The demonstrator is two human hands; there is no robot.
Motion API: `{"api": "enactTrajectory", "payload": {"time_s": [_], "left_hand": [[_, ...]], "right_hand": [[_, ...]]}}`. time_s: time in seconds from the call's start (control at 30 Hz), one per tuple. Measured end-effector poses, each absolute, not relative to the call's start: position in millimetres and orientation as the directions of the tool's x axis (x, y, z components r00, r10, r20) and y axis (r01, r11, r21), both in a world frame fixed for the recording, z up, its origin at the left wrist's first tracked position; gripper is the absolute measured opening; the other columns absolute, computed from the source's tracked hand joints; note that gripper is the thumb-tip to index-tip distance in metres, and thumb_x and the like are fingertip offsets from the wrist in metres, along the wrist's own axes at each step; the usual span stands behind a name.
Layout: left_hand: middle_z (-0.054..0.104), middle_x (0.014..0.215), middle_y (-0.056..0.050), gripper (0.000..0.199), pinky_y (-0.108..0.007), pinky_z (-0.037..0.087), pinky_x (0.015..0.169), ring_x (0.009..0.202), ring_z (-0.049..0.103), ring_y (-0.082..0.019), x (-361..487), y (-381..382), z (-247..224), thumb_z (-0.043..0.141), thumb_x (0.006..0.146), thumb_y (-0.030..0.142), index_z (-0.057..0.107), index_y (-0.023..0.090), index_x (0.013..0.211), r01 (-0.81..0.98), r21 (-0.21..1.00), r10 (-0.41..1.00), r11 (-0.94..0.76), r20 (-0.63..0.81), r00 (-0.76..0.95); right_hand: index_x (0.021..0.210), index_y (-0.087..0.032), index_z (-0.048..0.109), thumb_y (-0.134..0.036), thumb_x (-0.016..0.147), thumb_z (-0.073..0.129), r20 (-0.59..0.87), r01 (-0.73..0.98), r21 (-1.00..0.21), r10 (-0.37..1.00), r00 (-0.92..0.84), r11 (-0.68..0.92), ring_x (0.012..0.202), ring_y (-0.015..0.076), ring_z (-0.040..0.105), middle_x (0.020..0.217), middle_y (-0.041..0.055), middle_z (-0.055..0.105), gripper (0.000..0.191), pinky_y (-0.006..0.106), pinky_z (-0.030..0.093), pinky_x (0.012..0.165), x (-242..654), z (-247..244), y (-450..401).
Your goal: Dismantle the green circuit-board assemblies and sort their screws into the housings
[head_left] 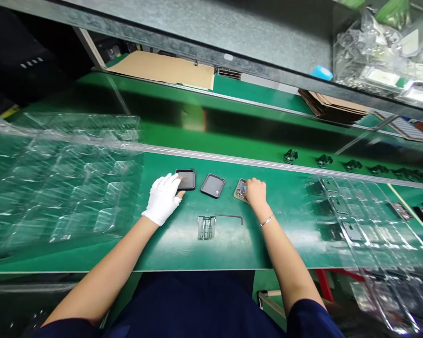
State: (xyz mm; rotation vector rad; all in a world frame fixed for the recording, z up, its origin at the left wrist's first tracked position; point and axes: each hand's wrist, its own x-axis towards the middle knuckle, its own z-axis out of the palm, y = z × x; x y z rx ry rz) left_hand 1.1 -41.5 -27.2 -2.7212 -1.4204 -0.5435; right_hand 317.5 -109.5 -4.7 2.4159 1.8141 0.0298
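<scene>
My left hand (163, 198), in a white glove with bare thumb and index tips, is at the left side of a black square tray (191, 186). Its thumb and index finger are apart at the tray's edge, and a few tiny pieces lie inside. My bare right hand (256, 191) bends over a small tray of metal screws (239, 191), fingers drawn together. Whatever they pinch is hidden; a bit of blue shows beside them. Between the hands sits another dark tray (213, 185) with a few small bits. Nearer me lie a slotted metal part (206, 228) and a hex key (232, 216).
Clear plastic blister trays (91, 188) cover the left of the green bench. More blister trays (370, 225), with dark flat parts, stand right. Several black parts (325, 161) line up behind the metal rail (211, 156). A metal shelf (197, 42) overhangs the bench.
</scene>
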Motion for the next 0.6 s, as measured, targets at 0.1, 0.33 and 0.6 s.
{"api": "enactTrajectory", "payload": {"time_s": [0.1, 0.33, 0.6], "left_hand": [[0.063, 0.123, -0.015, 0.027, -0.05, 0.044, 0.098, 0.121, 0.053, -0.035, -8.4, -38.0, -24.0, 0.049, 0.084, 0.024, 0.067, 0.016, 0.103, 0.783, 0.163, 0.789, -0.601, 0.278, 0.548], [0.063, 0.123, -0.012, 0.031, -0.046, 0.046, 0.102, 0.119, 0.057, -0.027, -8.9, -60.6, -15.3, 0.048, 0.086, 0.027, 0.064, 0.018, 0.111, 0.722, 0.399, 0.813, -0.565, 0.417, 0.406], [0.068, 0.114, -0.01, 0.032, -0.04, 0.052, 0.094, 0.105, 0.064, -0.024, -1.6, -99.1, -14.0, 0.046, 0.089, 0.036, 0.065, 0.017, 0.107, 0.58, 0.577, 0.811, -0.575, 0.312, 0.495]], "right_hand": [[0.106, -0.012, 0.063, -0.014, 0.094, 0.037, -0.043, 0.962, 0.118, 0.967, 0.251, -0.245, 0.096, 0.0247, 0.055, 0.104, 0.0164, 0.061, 0.028, 0.036, 0.032, 0.082, 320.2, -6.6, -111.3], [0.103, -0.011, 0.062, -0.01, 0.092, 0.037, -0.046, 0.959, 0.117, 0.964, 0.264, -0.257, 0.094, 0.0256, 0.056, 0.101, 0.0177, 0.061, 0.027, 0.034, 0.033, 0.077, 321.8, -12.1, -112.9], [0.111, -0.016, 0.062, -0.009, 0.09, 0.038, -0.056, 0.955, 0.114, 0.958, 0.282, -0.274, 0.1, 0.0234, 0.055, 0.108, 0.0131, 0.062, 0.033, 0.033, 0.032, 0.086, 334.7, -1.4, -117.1]]}}
